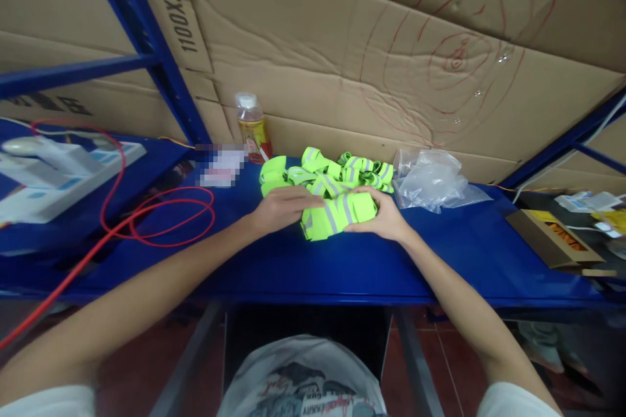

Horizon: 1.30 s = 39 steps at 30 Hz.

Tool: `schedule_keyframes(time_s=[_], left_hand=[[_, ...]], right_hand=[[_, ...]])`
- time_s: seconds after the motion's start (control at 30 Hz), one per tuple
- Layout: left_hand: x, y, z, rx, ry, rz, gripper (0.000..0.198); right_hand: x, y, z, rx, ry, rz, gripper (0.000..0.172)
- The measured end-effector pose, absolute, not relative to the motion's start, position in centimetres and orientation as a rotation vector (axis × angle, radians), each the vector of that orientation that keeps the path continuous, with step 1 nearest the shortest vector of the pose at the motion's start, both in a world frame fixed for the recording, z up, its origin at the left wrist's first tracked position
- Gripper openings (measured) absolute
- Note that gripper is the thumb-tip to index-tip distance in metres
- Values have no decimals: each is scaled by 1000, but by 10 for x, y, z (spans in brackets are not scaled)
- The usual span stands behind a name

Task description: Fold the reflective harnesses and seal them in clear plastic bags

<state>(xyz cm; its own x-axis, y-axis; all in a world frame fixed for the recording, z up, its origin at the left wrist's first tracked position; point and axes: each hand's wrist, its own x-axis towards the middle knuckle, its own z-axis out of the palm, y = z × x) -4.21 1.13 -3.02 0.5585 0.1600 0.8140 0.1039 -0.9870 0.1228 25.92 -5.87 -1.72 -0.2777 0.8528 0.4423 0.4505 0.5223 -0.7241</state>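
Observation:
A folded bundle of neon yellow-green reflective straps point(337, 215) with silver stripes is held between my two hands, just above the blue table. My left hand point(286, 208) is at its left end, fingers stretched over the top edge. At the right end, my right hand point(384, 216) wraps around the bundle, thumb below and fingers behind. Behind it lies a loose pile of the same reflective straps point(317, 166), looped and tangled. Parts of the pile are hidden by my left hand and the bundle.
Clear plastic bags point(435, 179) lie right of the pile. A bottle point(253, 130) stands at the back against the cardboard wall point(303, 45). Red cable point(171, 190) coils at left beside a white power strip point(63, 176). An open cardboard box point(552, 241) sits at right.

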Motion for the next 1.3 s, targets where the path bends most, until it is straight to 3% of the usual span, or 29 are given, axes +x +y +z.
schedule_keyframes(time_s=[0.2,0.53,0.63,0.7,0.77,0.93,1.1,1.23,1.3], left_hand=[[-41,0,-39,2790,83,1277,26],[-50,-53,-27,2490,357,972,48],[-47,-62,-37,2469,508,1019,48],[-46,-62,-43,2499,516,1024,36],[-48,-58,-47,2605,477,1005,26],[-56,-45,-50,2888,360,1022,20],[-59,-44,-47,2873,278,1007,21],[-57,-50,-43,2716,200,1071,37],[-53,-53,-42,2604,227,1143,30]], right_hand=[[266,-91,-44,-1000,-2116,208,68],[269,-101,-48,-832,-2223,6,64],[268,-103,-47,-860,-2258,76,77],[268,-103,-46,-890,-2266,177,96],[267,-104,-46,-905,-2267,272,102],[260,-106,-43,-944,-2264,343,58],[249,-114,-36,-1059,-2190,394,51],[240,-117,-36,-1073,-2101,414,45],[237,-117,-37,-1081,-2040,436,41]])
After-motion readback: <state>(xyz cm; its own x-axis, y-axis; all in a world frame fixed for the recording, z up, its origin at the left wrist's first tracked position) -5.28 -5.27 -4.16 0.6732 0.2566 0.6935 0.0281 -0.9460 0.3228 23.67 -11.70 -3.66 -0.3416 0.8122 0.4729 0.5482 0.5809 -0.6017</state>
